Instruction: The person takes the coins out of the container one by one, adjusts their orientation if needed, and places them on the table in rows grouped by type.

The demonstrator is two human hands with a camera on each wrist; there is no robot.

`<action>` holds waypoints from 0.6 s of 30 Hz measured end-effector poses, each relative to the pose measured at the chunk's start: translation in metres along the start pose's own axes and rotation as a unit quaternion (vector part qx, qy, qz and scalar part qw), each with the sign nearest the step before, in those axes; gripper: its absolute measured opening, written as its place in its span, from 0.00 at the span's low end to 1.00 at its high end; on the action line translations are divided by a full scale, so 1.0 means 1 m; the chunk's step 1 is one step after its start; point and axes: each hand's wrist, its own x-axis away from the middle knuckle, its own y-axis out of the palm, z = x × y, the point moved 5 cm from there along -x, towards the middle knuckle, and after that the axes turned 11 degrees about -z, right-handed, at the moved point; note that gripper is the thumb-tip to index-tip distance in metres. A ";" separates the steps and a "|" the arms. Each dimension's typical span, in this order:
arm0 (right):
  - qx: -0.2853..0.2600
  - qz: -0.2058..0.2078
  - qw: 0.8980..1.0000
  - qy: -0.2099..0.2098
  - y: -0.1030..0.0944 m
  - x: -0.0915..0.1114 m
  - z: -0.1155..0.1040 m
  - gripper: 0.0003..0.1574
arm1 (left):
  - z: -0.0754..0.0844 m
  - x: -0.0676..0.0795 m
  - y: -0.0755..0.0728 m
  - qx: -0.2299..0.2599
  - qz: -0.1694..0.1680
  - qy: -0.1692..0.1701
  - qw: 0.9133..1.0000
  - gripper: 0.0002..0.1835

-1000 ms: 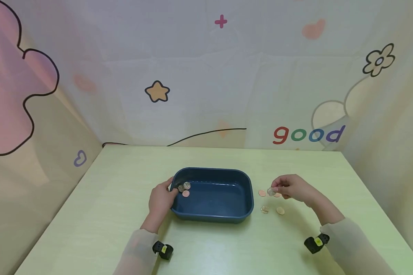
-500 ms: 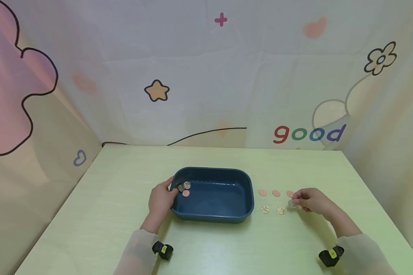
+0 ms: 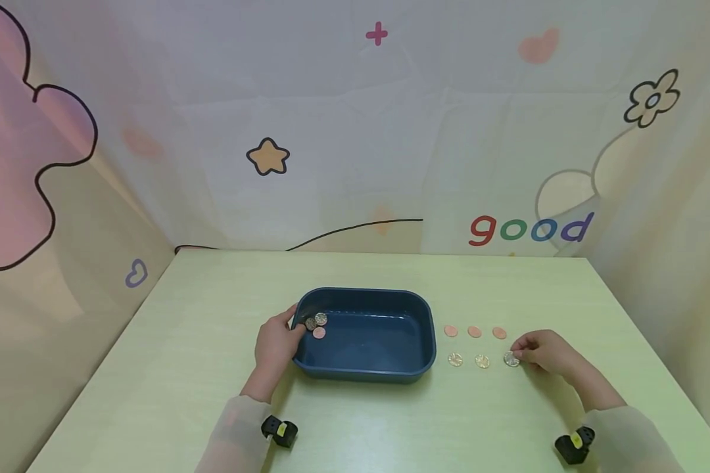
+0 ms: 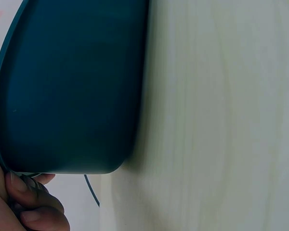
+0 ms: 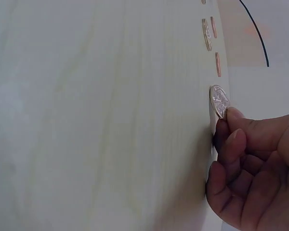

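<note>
A dark blue rectangular tray [image 3: 363, 377] stands mid-table, with my left hand [image 3: 275, 343] gripping its left wall, thumb over the rim. Inside, near that thumb, lie two silvery coins [image 3: 321, 318] and one copper coin [image 3: 319, 333]. To the right of the tray, my right hand [image 3: 547, 353] pinches a silver coin [image 3: 511, 359] between thumb and fingers, close over the table. In the right wrist view this coin [image 5: 219, 101] is tilted up at the fingertips. Left of it lie two gold-toned coins [image 3: 482, 361] in line, behind them a row of three copper coins [image 3: 474, 332].
The pale wooden table [image 3: 213, 368] meets a printed cloth backdrop [image 3: 343, 164] at its far edge, with cloth on both sides too. A small black wrist camera [image 3: 280, 431] sits at the left sleeve, another black camera [image 3: 574, 446] at the right.
My right hand has carried the silver coin rightward and nearer to me, down to the end of the front row. The left hand and tray have stayed put.
</note>
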 end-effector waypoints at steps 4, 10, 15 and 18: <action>0.010 0.006 1.000 -0.006 0.001 0.000 -0.002 0.10 | 0.000 0.000 -0.001 0.000 -0.001 -0.005 1.000 0.30; 0.065 0.019 0.998 -0.017 0.001 -0.002 -0.008 0.09 | 0.001 0.001 -0.001 0.003 0.001 -0.006 1.000 0.30; 0.103 0.024 0.994 0.001 0.002 -0.004 -0.012 0.08 | 0.002 0.002 -0.001 0.008 -0.001 -0.004 1.000 0.30; 0.103 0.020 0.994 0.012 0.002 -0.005 -0.013 0.08 | 0.002 0.002 -0.001 0.008 -0.005 -0.006 1.000 0.30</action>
